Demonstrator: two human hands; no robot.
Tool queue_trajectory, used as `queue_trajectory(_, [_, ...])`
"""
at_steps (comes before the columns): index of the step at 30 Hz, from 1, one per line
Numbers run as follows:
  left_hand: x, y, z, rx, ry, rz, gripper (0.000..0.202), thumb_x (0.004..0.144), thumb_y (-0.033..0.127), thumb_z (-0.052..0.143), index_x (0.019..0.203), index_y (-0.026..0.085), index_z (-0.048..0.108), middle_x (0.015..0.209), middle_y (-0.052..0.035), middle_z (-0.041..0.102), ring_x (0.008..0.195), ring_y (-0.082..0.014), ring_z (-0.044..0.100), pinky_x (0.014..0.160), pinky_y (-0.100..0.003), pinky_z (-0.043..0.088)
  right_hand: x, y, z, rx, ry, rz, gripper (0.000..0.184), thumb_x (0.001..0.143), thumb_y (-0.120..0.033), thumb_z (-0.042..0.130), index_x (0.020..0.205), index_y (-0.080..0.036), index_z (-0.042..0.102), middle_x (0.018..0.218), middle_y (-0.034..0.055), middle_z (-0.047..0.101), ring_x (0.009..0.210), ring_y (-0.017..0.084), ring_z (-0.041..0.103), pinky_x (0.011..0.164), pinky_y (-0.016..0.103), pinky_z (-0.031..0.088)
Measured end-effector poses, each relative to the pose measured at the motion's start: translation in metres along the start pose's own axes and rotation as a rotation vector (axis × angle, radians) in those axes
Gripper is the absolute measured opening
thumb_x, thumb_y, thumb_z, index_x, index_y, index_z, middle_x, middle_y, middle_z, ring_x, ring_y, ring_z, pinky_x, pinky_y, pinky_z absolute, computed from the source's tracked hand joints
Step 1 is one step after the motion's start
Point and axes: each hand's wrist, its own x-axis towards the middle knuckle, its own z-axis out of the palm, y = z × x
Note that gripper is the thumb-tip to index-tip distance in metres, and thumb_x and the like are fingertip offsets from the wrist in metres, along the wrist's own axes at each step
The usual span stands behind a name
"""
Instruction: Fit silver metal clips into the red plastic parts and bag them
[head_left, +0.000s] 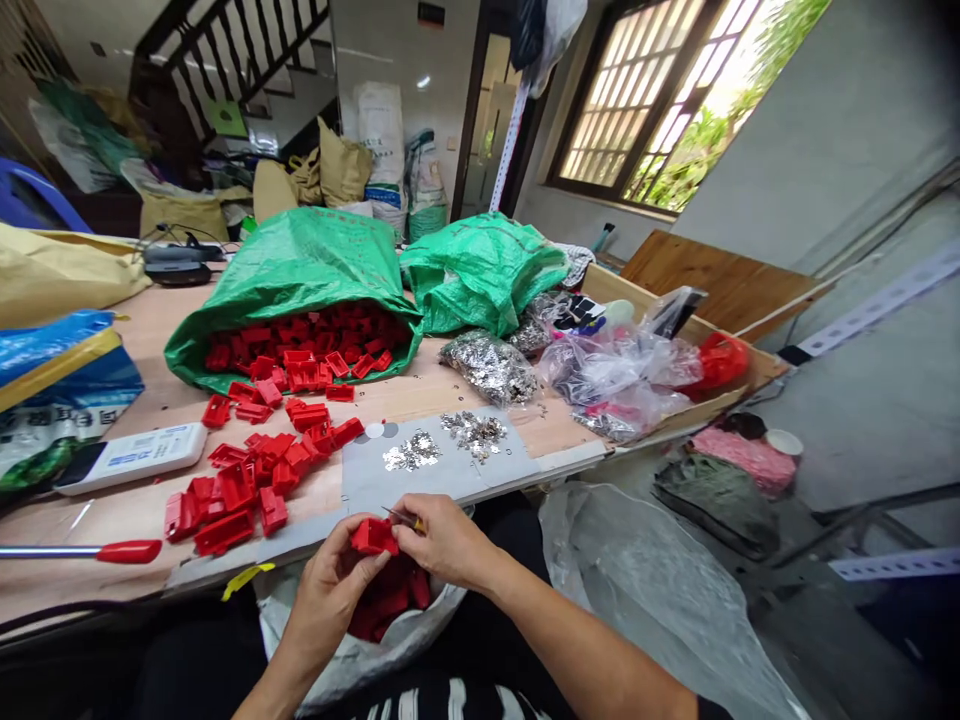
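Def a workshop in what looks like a house imo: bench [397, 398] just past the fingers [367, 575] w/ red parts [232, 485] piled ahead-left & metal bits [476, 432] ahead-right, green sacks [307, 250] beyond those, more sacks [381, 130] farther out. House bc there's a stair banister [166, 130] far off ahead-left of the fingers & a barred window [622, 95] far ahead-right.

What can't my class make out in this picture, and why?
Head view, hidden: one end of the pointed tool, covered by the right hand.
Head view, hidden: part of the held red box, behind the left hand.
Head view, hidden: the bottom of the green sack, under loose boxes.
Head view, cut off: the red-handled rod, by the left edge.
Head view, too small: the count of silver bits.
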Motion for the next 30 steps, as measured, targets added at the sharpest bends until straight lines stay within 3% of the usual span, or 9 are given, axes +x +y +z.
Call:
queue_trajectory(3, [-0.003,-0.003,0.001,0.010,0.001,0.012,0.035,0.065,0.031,0.079,0.094,0.019,0.064,0.088,-0.0036,0.071,0.081,-0.0199,0.065,0.075,-0.027,0.052,-0.005,0.013,-0.015,0.009,0.010,0.008,0.011,0.083,-0.021,0.055,0.089,-0.020,0.065,0.078,-0.0020,0.066,0.070,0.012,0.057,0.063,0.020,0.040])
queue_trajectory(9, [-0.006,0.007,-0.004,-0.051,0.090,-0.048,0.041,0.057,0.031,0.084,0.090,0.019,0.062,0.087,-0.0030,0.072,0.082,-0.0189,0.066,0.076,-0.025,0.053,-0.009,0.060,-0.073,-0.290,0.375,0.186,0.017,0.082,-0.011,0.053,0.093,-0.018,0.063,0.092,0.0038,0.065,0.086,0.016,0.058,0.078,0.026,0.042])
queue_trajectory(12, [-0.006,0.009,-0.003,-0.069,0.089,-0.082,0.042,0.057,0.033,0.084,0.089,0.018,0.062,0.085,-0.0036,0.073,0.080,-0.0179,0.066,0.076,-0.024,0.053,-0.010,0.080,-0.090,-0.410,0.393,0.231,0.021,0.082,-0.008,0.052,0.098,-0.018,0.063,0.099,0.0059,0.063,0.092,0.017,0.057,0.083,0.027,0.041])
queue_trajectory(19, [-0.009,0.007,0.011,-0.104,0.129,-0.077,0.044,0.056,0.037,0.083,0.090,0.018,0.062,0.085,-0.0045,0.073,0.078,-0.0194,0.067,0.073,-0.026,0.055,-0.004,0.091,-0.089,-0.428,0.346,0.204,0.014,0.085,-0.013,0.053,0.093,-0.018,0.062,0.095,0.0053,0.062,0.090,0.017,0.057,0.081,0.026,0.041])
queue_trajectory(27, [-0.008,0.005,0.003,-0.070,0.076,-0.129,0.046,0.058,0.037,0.083,0.094,0.018,0.060,0.088,-0.0052,0.074,0.083,-0.0198,0.068,0.076,-0.025,0.055,-0.006,0.092,-0.097,-0.411,0.349,0.179,0.008,0.083,-0.012,0.055,0.085,-0.018,0.060,0.087,0.0019,0.062,0.082,0.014,0.057,0.074,0.024,0.041])
queue_trajectory(30, [-0.010,0.006,0.005,-0.092,0.128,-0.114,0.050,0.058,0.039,0.082,0.098,0.019,0.060,0.089,-0.0048,0.074,0.083,-0.0206,0.069,0.077,-0.027,0.056,-0.011,0.093,-0.099,-0.424,0.380,0.186,0.009,0.084,-0.013,0.054,0.088,-0.018,0.060,0.089,0.0029,0.062,0.084,0.015,0.057,0.075,0.025,0.040])
